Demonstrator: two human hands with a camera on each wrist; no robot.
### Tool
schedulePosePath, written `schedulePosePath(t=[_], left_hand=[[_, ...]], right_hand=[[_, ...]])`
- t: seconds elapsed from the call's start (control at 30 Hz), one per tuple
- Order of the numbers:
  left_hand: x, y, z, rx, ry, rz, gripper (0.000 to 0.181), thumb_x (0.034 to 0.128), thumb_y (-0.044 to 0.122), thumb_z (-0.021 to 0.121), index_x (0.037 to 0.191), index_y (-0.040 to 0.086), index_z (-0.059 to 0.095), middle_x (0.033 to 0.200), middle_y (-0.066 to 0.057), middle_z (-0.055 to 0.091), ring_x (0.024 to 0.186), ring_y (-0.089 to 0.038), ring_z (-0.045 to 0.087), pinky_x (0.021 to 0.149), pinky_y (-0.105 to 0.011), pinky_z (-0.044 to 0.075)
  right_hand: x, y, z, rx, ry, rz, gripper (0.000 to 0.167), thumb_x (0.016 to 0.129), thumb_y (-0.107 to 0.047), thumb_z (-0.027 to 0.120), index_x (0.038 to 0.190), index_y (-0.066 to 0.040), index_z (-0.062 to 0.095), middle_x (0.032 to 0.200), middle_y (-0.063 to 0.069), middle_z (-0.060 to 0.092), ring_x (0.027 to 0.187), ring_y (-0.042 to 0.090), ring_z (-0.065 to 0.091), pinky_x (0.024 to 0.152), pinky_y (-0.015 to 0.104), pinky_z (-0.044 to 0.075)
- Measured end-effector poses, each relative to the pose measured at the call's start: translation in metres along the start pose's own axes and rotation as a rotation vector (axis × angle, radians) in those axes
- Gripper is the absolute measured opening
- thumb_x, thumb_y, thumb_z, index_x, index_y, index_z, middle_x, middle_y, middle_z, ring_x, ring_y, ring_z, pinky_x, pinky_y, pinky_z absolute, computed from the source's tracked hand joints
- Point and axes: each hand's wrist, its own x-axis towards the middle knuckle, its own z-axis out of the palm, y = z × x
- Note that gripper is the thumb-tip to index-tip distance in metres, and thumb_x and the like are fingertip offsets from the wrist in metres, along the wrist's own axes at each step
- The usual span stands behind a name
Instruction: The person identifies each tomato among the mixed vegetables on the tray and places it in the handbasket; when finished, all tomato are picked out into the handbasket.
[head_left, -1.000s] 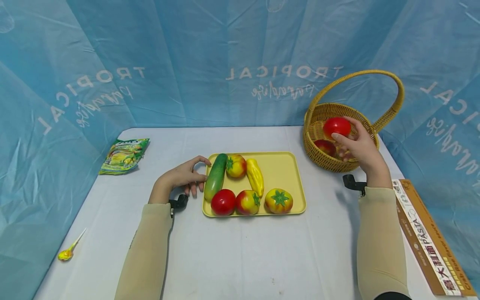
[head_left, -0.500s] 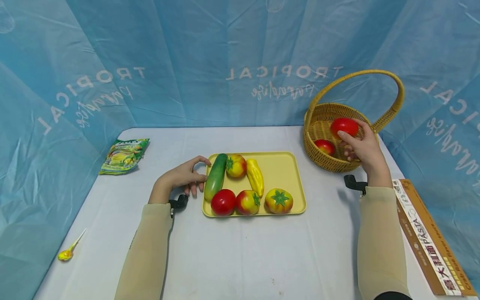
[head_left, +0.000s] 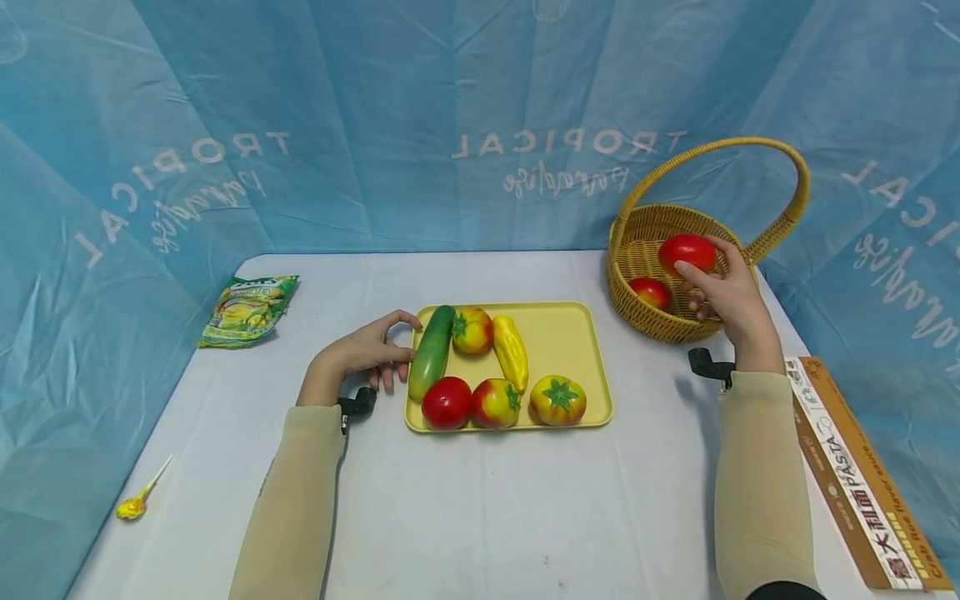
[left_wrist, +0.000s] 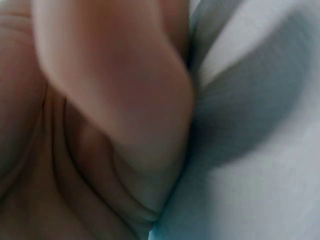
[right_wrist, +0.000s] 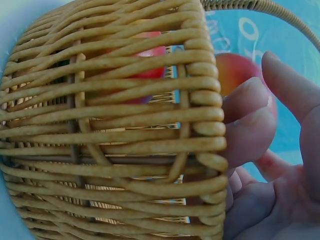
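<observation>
My right hand [head_left: 722, 293] pinches a smooth, oval red toy fruit [head_left: 686, 251] over the opening of a wicker basket [head_left: 637, 310]. In the right wrist view that fruit [right_wrist: 232, 70] shows a yellow patch beyond the rim. Another red toy fruit [head_left: 651, 292] lies inside the basket. My left hand [head_left: 367, 348] rests at the left edge of a yellow tray [head_left: 573, 350], thumb and forefinger apart, beside a green cucumber [head_left: 432, 356]. The left wrist view shows mostly blurred, bent fingers [left_wrist: 125, 75].
Also on the tray are red-yellow toy fruits [head_left: 557, 402], a red tomato [head_left: 447, 404] and a yellow curved piece [head_left: 511, 354]. A green snack bag [head_left: 251, 312] and lollipop [head_left: 133, 507] lie left. A pasta box [head_left: 870, 483] lies right. The basket handle [head_left: 720, 148] arches high.
My right hand has shifted slightly to the right over the basket with the red toy fruit, uncovering more of the fruit inside. The left hand stays at the tray.
</observation>
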Motion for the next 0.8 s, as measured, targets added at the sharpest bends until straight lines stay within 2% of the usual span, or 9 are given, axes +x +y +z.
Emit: schedulePosePath(t=[0.27, 0.5, 0.63, 0.8], left_hand=[[0.0, 0.0, 0.0, 0.0, 0.001, 0.004, 0.053, 0.1029, 0.023, 0.064, 0.149, 0.025, 0.037, 0.079, -0.012, 0.075, 0.05, -0.023, 0.069, 0.047, -0.025, 0.051], [-0.001, -0.001, 0.001, 0.003, 0.005, -0.001, 0.054, 0.1027, 0.025, 0.065, 0.148, 0.026, 0.037, 0.079, -0.012, 0.074, 0.05, -0.023, 0.069, 0.048, -0.025, 0.051], [-0.001, -0.001, 0.0, 0.009, 0.003, 0.001, 0.054, 0.1028, 0.025, 0.065, 0.149, 0.025, 0.037, 0.08, -0.012, 0.075, 0.051, -0.023, 0.069, 0.048, -0.025, 0.052], [0.001, 0.001, 0.0, 0.019, 0.0, 0.002, 0.053, 0.103, 0.025, 0.064, 0.148, 0.025, 0.037, 0.08, -0.012, 0.075, 0.051, -0.023, 0.069, 0.048, -0.026, 0.052]], right_hand=[[-0.001, -0.001, 0.001, -0.028, -0.008, -0.019, 0.092, 0.099, -0.047, 0.071, 0.17, -0.032, 0.014, 0.079, -0.018, 0.07, 0.056, 0.009, 0.056, 0.053, 0.027, 0.053], [-0.001, -0.003, 0.003, -0.074, 0.005, -0.066, 0.089, 0.098, -0.05, 0.071, 0.169, -0.029, 0.021, 0.086, -0.023, 0.07, 0.071, 0.009, 0.066, 0.066, 0.025, 0.06], [-0.008, -0.009, 0.008, -0.112, -0.005, -0.144, 0.084, 0.099, -0.05, 0.071, 0.168, -0.03, 0.026, 0.1, -0.02, 0.068, 0.086, 0.006, 0.07, 0.074, 0.022, 0.062], [-0.021, -0.023, 0.023, -0.121, -0.099, -0.298, 0.075, 0.103, -0.039, 0.069, 0.166, -0.033, 0.029, 0.128, -0.007, 0.062, 0.111, 0.004, 0.066, 0.089, 0.016, 0.058]])
